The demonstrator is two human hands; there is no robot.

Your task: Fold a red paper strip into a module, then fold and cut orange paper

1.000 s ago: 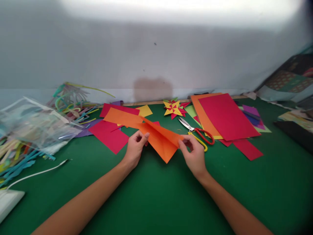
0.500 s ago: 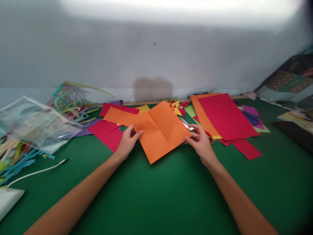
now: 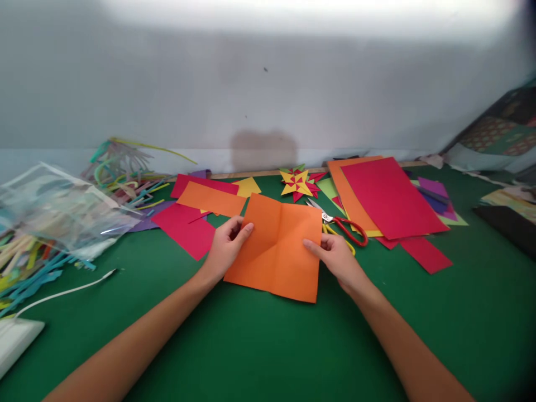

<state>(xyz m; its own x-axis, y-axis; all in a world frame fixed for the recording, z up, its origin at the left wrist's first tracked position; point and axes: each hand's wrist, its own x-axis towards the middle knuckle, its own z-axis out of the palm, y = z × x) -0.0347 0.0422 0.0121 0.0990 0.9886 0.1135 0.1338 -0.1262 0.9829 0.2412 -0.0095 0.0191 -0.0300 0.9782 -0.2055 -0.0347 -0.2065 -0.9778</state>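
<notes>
A creased sheet of orange paper (image 3: 278,251) is held up between my two hands above the green table. My left hand (image 3: 228,245) is closed on its left edge, thumb on the front face. On the opposite edge, my right hand (image 3: 337,258) pinches the sheet with the thumb in front and the fingers behind. A vertical fold line runs down the middle of the paper, with fainter creases across it. Just beyond my right hand lie scissors (image 3: 352,231) with red handles, next to yellow handles (image 3: 341,237) partly hidden by the hand.
Folded paper stars (image 3: 295,183) lie against the wall. Red and orange sheets (image 3: 393,198) are stacked at right; an orange strip (image 3: 211,198) and red paper (image 3: 186,226) lie at left. A clear plastic bag (image 3: 71,206), colourful strips (image 3: 33,268) and a white cable (image 3: 67,292) occupy the left side.
The orange sheet has turned from a diamond to a nearly upright square and come lower. My right hand has moved slightly down, and the paper stars and scissors show more.
</notes>
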